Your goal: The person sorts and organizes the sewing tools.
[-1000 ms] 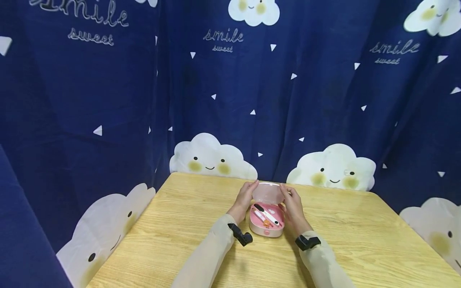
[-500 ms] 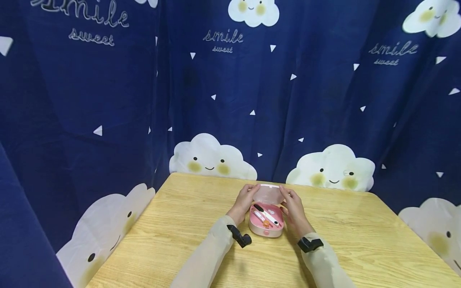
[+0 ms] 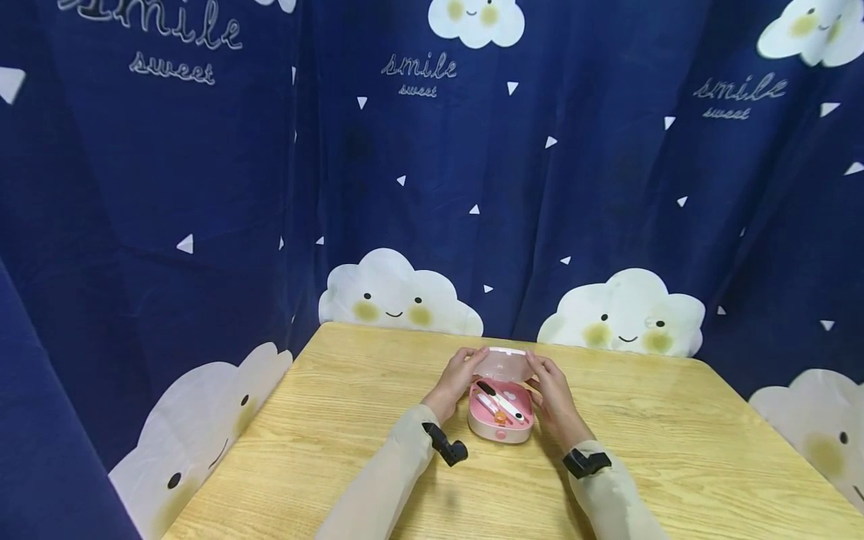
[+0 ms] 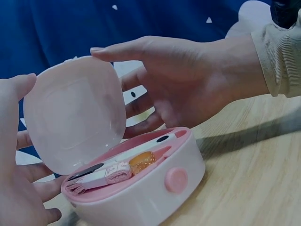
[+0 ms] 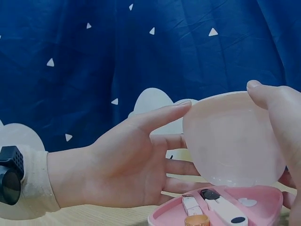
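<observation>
A small sewing box (image 3: 501, 431) with a pink inside and a round front button (image 4: 176, 180) stands on the table, its translucent pale lid (image 3: 504, 366) raised. My left hand (image 3: 454, 381) holds the lid's left edge, thumb on the near face and other fingers behind. The right hand (image 3: 555, 394) holds the opposite edge the same way, thumb near the upper corner. Inside lie a folded tape measure (image 4: 117, 173), an orange-gold thimble-like piece (image 4: 142, 162) and a slim white tool with a black end (image 5: 228, 210). The fingertips behind the lid are partly hidden.
The wooden table (image 3: 378, 375) reaches back to a dark blue curtain (image 3: 432, 187) printed with clouds and triangles. Each sleeve carries a black wrist camera, the left one (image 3: 445, 444) close to the box's front left.
The lid's top edge has tipped a little, so its white rim shows more. My right wrist has shifted slightly to the right and down. The box stays in place.
</observation>
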The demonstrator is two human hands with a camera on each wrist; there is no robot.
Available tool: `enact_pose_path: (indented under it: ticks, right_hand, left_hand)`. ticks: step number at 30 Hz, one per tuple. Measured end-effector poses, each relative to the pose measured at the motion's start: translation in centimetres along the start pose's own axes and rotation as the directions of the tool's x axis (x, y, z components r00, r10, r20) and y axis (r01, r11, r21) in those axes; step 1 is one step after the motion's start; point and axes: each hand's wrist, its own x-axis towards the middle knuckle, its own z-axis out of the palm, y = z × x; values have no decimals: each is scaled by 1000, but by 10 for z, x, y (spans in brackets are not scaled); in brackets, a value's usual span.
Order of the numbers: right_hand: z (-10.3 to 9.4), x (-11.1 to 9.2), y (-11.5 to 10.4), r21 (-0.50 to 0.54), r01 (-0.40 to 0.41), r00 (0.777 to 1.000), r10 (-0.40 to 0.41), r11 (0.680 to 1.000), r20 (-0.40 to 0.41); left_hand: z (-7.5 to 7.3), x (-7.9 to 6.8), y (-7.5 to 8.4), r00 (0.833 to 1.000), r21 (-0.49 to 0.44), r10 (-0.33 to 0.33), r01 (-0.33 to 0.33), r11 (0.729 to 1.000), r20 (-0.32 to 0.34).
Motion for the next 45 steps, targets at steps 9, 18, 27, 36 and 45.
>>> enact_pose_path:
  ticks: [9, 18, 27, 36, 45]
  right_hand:
    - [-5, -4, 4, 4, 14, 999, -14, 1000, 36]
    - [-10, -9, 9, -41, 4, 998, -2, 999, 67]
    - [-17, -11, 12, -59, -5, 994, 12, 998, 107]
    - [-24, -15, 18, -15, 5, 986, -3, 1000, 168]
    - [-31, -19, 21, -22, 23, 972, -17, 999, 236]
  left_hand:
    - [-4, -3, -3, 999, -13, 9, -8, 1000, 39]
    - [-8, -4, -9, 999, -35, 18, -17, 999, 52]
    - [-13, -8, -11, 995, -68, 15, -8, 998, 100]
    - [-17, -13, -17, 990, -31, 15, -10, 999, 139]
    - [-24, -18, -20, 975, -51, 32, -21, 998, 218]
